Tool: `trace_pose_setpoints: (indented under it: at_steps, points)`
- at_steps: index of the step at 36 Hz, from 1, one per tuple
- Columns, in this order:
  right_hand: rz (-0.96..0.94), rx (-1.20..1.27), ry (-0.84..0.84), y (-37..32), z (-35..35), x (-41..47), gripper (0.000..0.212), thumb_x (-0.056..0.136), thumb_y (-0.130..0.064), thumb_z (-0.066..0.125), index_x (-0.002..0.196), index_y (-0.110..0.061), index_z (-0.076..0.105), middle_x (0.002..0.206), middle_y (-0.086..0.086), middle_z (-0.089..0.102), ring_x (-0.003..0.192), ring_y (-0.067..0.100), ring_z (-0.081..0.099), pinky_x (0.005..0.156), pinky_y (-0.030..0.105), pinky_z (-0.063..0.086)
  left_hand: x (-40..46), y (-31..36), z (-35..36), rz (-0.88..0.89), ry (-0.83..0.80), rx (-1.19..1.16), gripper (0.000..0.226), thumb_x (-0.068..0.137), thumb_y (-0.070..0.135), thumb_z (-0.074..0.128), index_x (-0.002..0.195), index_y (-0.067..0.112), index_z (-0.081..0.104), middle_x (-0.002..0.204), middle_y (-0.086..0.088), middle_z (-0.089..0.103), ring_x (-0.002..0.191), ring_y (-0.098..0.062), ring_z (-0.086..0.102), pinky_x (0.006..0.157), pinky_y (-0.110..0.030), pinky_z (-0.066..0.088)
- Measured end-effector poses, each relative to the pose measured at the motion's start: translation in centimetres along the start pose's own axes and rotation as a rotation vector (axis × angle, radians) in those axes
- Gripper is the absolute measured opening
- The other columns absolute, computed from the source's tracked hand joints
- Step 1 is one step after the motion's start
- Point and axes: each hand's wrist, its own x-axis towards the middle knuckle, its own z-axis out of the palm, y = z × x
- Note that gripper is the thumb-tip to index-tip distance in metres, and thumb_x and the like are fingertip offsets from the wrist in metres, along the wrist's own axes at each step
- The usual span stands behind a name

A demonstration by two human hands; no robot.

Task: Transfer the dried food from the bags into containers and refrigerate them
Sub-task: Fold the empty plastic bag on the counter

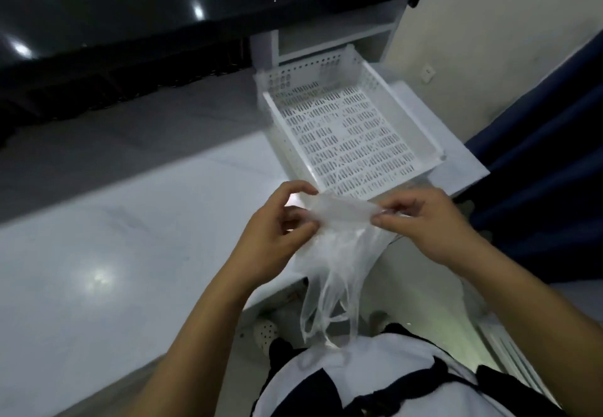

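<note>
White counter (pixel 98 237), glossy; dark cabinet behind. Perforated white tray (pixel 346 129) pulled out at the counter's far end. No legible writing. Clear plastic bag (pixel 339 253): upper edge stretched between both grips, left hand (pixel 270 230) and right hand (pixel 424 220) each pinching it; body hangs limp below, above the counter edge.

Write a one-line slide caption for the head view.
Both hands, left hand and right hand, pinch a clear plastic bag open before a pulled-out white perforated drawer.
</note>
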Motion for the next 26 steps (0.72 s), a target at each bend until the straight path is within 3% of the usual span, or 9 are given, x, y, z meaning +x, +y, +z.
trace_pose_setpoints:
  at_steps: [2, 5, 9, 12, 15, 17, 20, 22, 26]
  points:
    - [0.019, 0.065, 0.046, 1.6, -1.6, -0.7, 0.017, 0.080, -0.008, 0.081, 0.080, -0.025, 0.079, 0.079, -0.006, 0.076, 0.076, 0.003, 0.070, 0.068, 0.015, 0.051, 0.0, 0.5, 2.7, 0.045, -0.003, 0.080, 0.039, 0.096, 0.015, 0.060, 0.122, 0.042, 0.048, 0.088, 0.003, 0.070, 0.072, -0.014, 0.064, 0.069, -0.032, 0.053]
    - [0.019, 0.107, 0.082, 3.9, -4.8, -1.3, 0.019, 0.080, -0.007, 0.080, 0.078, -0.025, 0.079, 0.077, -0.008, 0.075, 0.073, 0.001, 0.069, 0.066, 0.012, 0.050, 0.8, 1.5, 6.9, 0.105, -0.009, 0.251, 0.038, 0.099, 0.011, 0.056, 0.110, 0.048, 0.056, 0.094, 0.009, 0.068, 0.080, -0.012, 0.067, 0.069, -0.026, 0.055]
    - [0.019, 0.069, 0.132, 7.2, -10.6, -2.4, 0.014, 0.082, -0.013, 0.079, 0.083, -0.027, 0.077, 0.079, -0.015, 0.073, 0.076, -0.002, 0.067, 0.069, 0.013, 0.049, 3.0, 2.8, 13.1, 0.145, -0.093, 0.397, 0.037, 0.091, -0.004, 0.059, 0.102, 0.028, 0.075, 0.104, 0.017, 0.070, 0.098, -0.002, 0.064, 0.082, -0.009, 0.045]
    - [0.022, -0.027, 0.199, 10.2, -15.8, -3.7, 0.018, 0.083, -0.028, 0.077, 0.099, -0.036, 0.075, 0.096, -0.022, 0.072, 0.094, -0.005, 0.065, 0.079, 0.017, 0.051, 5.1, 3.6, 18.7, 0.130, -0.100, 0.438, 0.032, 0.096, 0.009, 0.059, 0.114, 0.032, 0.072, 0.121, 0.017, 0.069, 0.107, 0.001, 0.063, 0.090, -0.017, 0.051]
    - [0.028, -0.108, 0.284, 13.6, -20.5, -5.8, 0.024, 0.083, -0.052, 0.071, 0.103, -0.060, 0.062, 0.104, -0.053, 0.052, 0.100, -0.029, 0.048, 0.075, 0.012, 0.041, 7.2, 3.5, 24.6, 0.081, -0.118, 0.538, 0.028, 0.101, 0.033, 0.056, 0.128, 0.036, 0.063, 0.138, 0.019, 0.059, 0.119, 0.001, 0.058, 0.097, -0.027, 0.051]
    - [0.066, -0.152, 0.341, 16.2, -23.2, -7.2, 0.032, 0.079, -0.069, 0.062, 0.110, -0.065, 0.056, 0.105, -0.060, 0.045, 0.100, -0.033, 0.042, 0.077, 0.012, 0.038, 8.5, 3.3, 28.5, 0.039, -0.131, 0.572, 0.039, 0.100, 0.045, 0.054, 0.138, 0.039, 0.055, 0.144, 0.022, 0.051, 0.121, -0.001, 0.056, 0.101, -0.025, 0.048]
    - [0.163, -0.182, 0.385, 20.1, -26.7, -9.2, 0.061, 0.079, -0.069, 0.060, 0.132, -0.038, 0.057, 0.133, -0.023, 0.055, 0.123, 0.001, 0.050, 0.098, 0.027, 0.041, 10.6, 3.2, 34.2, 0.019, -0.187, 0.629, 0.057, 0.098, 0.050, 0.054, 0.151, 0.036, 0.037, 0.156, 0.015, 0.038, 0.133, 0.000, 0.040, 0.101, -0.001, 0.027]
    - [0.233, -0.218, 0.380, 22.0, -28.4, -10.7, 0.070, 0.082, -0.068, 0.055, 0.138, -0.025, 0.054, 0.142, -0.004, 0.052, 0.132, 0.017, 0.046, 0.108, 0.035, 0.037, 11.9, 3.0, 37.6, 0.025, -0.247, 0.693, 0.070, 0.097, 0.052, 0.055, 0.157, 0.030, 0.026, 0.162, 0.009, 0.030, 0.139, -0.003, 0.031, 0.100, 0.003, 0.018]
    - [0.323, -0.297, 0.354, 25.2, -30.9, -11.9, 0.073, 0.088, -0.066, 0.047, 0.149, -0.025, 0.042, 0.158, 0.000, 0.035, 0.146, 0.021, 0.027, 0.119, 0.049, 0.025, 15.4, 1.7, 43.0, 0.043, -0.358, 0.978, 0.086, 0.096, 0.058, 0.051, 0.161, 0.025, 0.005, 0.168, 0.005, 0.011, 0.154, -0.022, 0.005, 0.124, -0.039, 0.018]
